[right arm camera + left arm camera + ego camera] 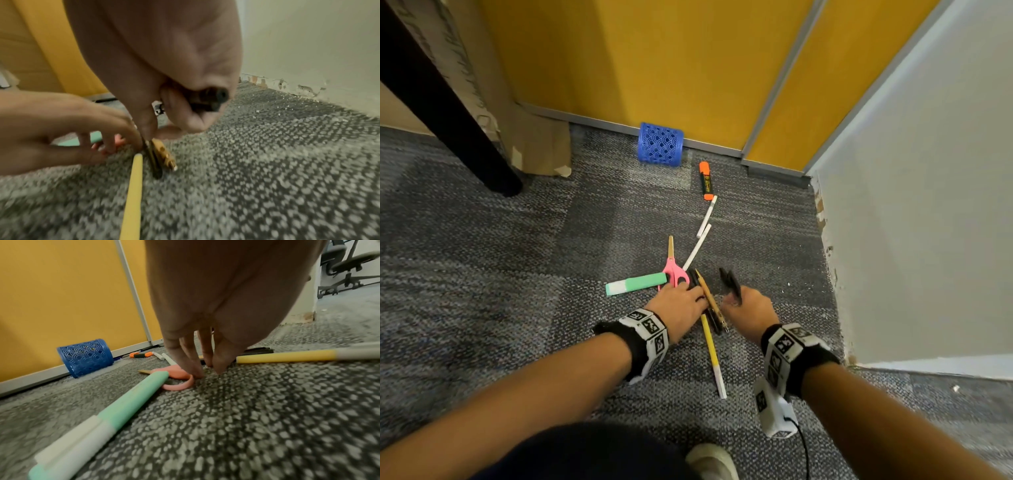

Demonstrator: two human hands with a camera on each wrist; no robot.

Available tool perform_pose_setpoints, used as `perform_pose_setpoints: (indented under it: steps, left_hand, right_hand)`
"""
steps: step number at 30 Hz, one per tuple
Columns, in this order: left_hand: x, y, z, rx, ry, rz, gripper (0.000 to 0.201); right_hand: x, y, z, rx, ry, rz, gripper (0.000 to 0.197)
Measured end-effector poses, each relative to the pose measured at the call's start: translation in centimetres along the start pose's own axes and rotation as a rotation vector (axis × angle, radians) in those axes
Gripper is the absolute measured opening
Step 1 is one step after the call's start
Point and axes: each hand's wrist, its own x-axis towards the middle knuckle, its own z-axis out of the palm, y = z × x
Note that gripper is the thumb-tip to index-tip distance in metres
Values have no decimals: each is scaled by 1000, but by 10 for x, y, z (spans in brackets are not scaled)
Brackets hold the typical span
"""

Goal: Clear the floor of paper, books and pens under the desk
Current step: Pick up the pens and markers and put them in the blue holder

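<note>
Pens lie scattered on the grey carpet. My right hand (pixel 736 301) grips a bunch of black pens (pixel 729 279) (pixel 213 99), its index finger pointing down at a black pen (pixel 154 162) beside a gold pen (pixel 710 298) (pixel 164 154). My left hand (pixel 695 294) (pixel 205 369) reaches down with fairly straight fingers. Its fingertips touch the carpet and that black pen, next to the pink scissors (pixel 672 265) (pixel 176 371). A yellow pen (pixel 710 346) (pixel 287 356) (pixel 133 186), a green highlighter (pixel 635 283) (pixel 123 405), two white pens (pixel 707 216) and an orange highlighter (pixel 705 181) lie nearby.
A blue mesh pen holder (pixel 661 144) (pixel 85 357) lies on its side against the yellow partition (pixel 688 68). A black desk leg (pixel 448 113) and cardboard (pixel 534 144) stand at left. A white wall (pixel 928 205) closes the right side. My shoe (pixel 710 460) is below.
</note>
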Motion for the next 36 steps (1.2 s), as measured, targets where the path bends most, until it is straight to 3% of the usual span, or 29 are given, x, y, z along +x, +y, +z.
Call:
perform_pose_setpoints:
  steps: [3,8,12,17,20,23,27,31,34,36]
  left_hand:
    - [6,2,3,-2,-18,-23,37]
    - [10,6,-2,-46,-1,-93,43]
    - [16,4,-9,-7,-21,-83,31]
    - [23,5,-11,78,-38,-30,27]
    - [23,-2,-10,45,-52,-16,30]
    - [22,-12,-9,-114,28,-84,25]
    - [22,-16,-13,-264,249,-184,28]
    - [27,-11,-22,-363,374,-139,33]
    - [25,-10,-25,-421,347,-119,40]
    - [19,-9,-20,-389,292,-188,56]
  right_hand:
    - [-4,6,12,-31,-66,-18,18]
    - [-3,9,24,-120,-55,-52,24]
    - [-1,12,26,-116,-2,-61,19]
    - [-4,23,22,-32,-124,-45,27]
    - [-3,24,20,-1,-69,-37,10]
    - [4,21,16,161,34,19,29]
    - [4,5,1,713,203,20,42]
    - [5,-7,-7,821,199,-107,30]
    - [8,-10,-10,868,207,-90,22]
    - [8,-10,-13,846,236,-64,14]
